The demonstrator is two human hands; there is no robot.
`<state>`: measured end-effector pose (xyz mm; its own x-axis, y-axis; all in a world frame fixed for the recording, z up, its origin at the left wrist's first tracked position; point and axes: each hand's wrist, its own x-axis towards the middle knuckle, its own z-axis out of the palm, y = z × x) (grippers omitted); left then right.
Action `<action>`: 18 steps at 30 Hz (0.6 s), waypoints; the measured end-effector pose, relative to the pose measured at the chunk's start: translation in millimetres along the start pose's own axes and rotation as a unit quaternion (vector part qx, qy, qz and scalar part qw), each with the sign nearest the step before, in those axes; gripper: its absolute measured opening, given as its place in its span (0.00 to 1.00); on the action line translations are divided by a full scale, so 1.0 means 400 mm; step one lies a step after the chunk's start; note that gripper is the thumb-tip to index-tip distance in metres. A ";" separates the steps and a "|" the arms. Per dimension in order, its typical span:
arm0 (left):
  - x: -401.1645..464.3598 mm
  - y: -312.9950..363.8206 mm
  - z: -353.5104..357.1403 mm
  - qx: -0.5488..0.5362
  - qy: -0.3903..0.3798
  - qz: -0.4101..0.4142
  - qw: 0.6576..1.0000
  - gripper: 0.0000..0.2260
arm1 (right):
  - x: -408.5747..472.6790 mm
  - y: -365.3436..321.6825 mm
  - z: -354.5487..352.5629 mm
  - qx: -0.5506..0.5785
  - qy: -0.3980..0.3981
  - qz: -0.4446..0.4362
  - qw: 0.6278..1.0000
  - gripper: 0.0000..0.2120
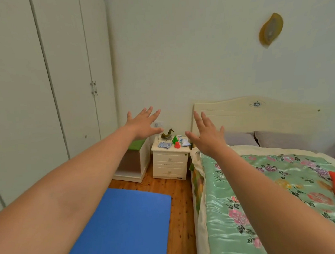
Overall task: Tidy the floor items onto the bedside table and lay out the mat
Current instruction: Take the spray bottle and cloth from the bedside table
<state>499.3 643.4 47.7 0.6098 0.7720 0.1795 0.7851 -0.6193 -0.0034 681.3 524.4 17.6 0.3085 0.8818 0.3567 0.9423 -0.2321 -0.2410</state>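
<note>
Far off, the cream two-drawer bedside table (170,162) bears a red rubber duck (177,145) and a striped folded cloth (164,145). Nearer, the flat blue foam mat (127,223) lies on the floor. The left hand (144,125) and right hand (207,137) hover with fingers spread, holding nothing.

Mat (127,225) on floor (182,214), left of bed (265,199), before bedside table (171,164).

I'm in a home bedroom: bed (264,189) with a floral quilt, white wardrobe (42,85), little bedside table (171,164), wood floor (181,214).
</note>
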 end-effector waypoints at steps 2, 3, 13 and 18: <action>0.074 -0.019 0.027 -0.004 0.002 0.001 1.000 0.33 | 0.070 0.006 0.033 -0.006 -0.005 -0.008 1.000 0.34; 0.110 -0.030 0.043 -0.007 0.003 0.003 1.000 0.33 | 0.105 0.006 0.052 -0.010 -0.007 -0.014 1.000 0.33; 0.619 -0.204 0.151 -0.029 0.000 -0.021 0.999 0.33 | 0.598 0.055 0.229 -0.031 -0.038 -0.039 0.998 0.34; 0.782 -0.237 0.215 -0.032 -0.021 -0.011 0.999 0.33 | 0.749 0.099 0.277 -0.032 -0.053 -0.025 0.998 0.33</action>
<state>624.9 955.9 19.4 0.5979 0.7896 0.1376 0.7903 -0.6095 0.0633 796.5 825.0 15.0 0.2486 0.9304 0.2695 0.9636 -0.2094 -0.1660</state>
